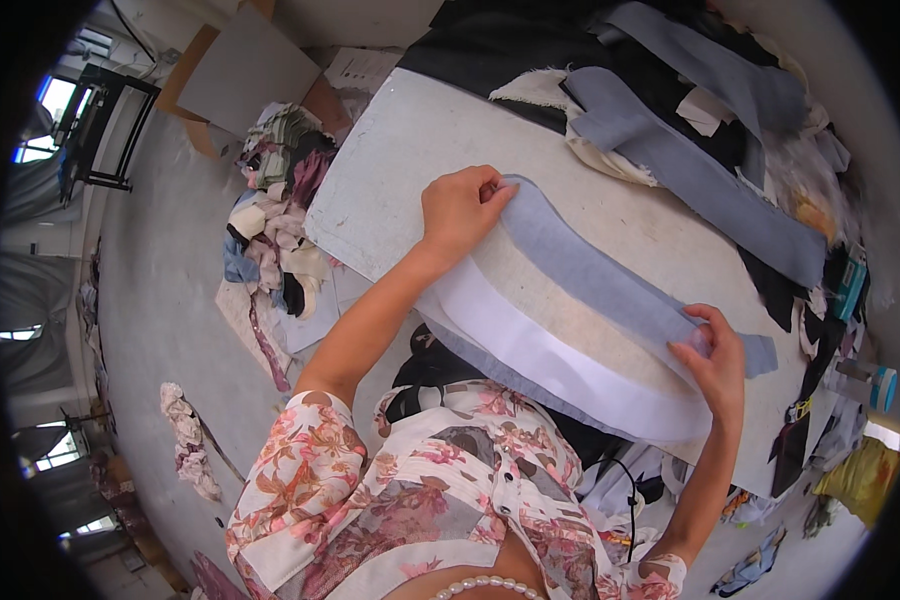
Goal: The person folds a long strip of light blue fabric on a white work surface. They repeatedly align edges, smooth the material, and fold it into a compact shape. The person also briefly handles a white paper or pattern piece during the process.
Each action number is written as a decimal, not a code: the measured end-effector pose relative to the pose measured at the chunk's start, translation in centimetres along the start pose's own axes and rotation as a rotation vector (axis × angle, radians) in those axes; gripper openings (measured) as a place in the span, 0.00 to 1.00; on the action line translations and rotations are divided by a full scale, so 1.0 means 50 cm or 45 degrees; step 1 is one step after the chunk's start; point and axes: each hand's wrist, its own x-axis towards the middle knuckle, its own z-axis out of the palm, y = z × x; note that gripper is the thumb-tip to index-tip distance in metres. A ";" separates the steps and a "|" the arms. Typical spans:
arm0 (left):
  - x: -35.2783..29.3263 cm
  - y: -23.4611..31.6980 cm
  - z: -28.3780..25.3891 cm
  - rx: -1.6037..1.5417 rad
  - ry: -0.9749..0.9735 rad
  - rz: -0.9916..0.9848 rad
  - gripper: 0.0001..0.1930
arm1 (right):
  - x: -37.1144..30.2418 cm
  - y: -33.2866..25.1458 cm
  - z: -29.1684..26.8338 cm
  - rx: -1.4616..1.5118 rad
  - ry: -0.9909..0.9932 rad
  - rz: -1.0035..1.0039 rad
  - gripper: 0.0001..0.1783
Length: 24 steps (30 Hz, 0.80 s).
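A long curved blue-grey fabric strip spans the table between my hands. My left hand is closed, pinching the strip's far left end between thumb and fingertips. Near the other end, my right hand is closed on the strip's edge, with the strip's tail sticking out beyond it to the right. Closer to my body lies a curved white strip along the table's near edge, with blue-grey cloth showing from under it. My right wrist is beside the white strip's right end.
The pale tabletop carries more blue-grey strips and black cloth at the far right. Fabric scraps are heaped left of the table. A turquoise box stands at the right edge. A yellow bag sits at the lower right.
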 end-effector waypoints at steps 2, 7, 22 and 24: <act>0.004 0.002 0.003 0.025 0.045 0.029 0.12 | 0.006 0.004 0.003 -0.022 0.000 -0.012 0.25; 0.016 -0.008 0.009 0.043 0.056 0.043 0.12 | 0.021 0.010 0.004 -0.016 -0.007 -0.017 0.25; 0.026 0.001 0.004 0.073 -0.010 -0.053 0.11 | 0.028 0.006 0.005 0.049 -0.020 0.006 0.21; 0.027 -0.001 0.005 0.084 -0.007 -0.046 0.11 | 0.028 0.002 0.008 0.059 -0.011 0.007 0.21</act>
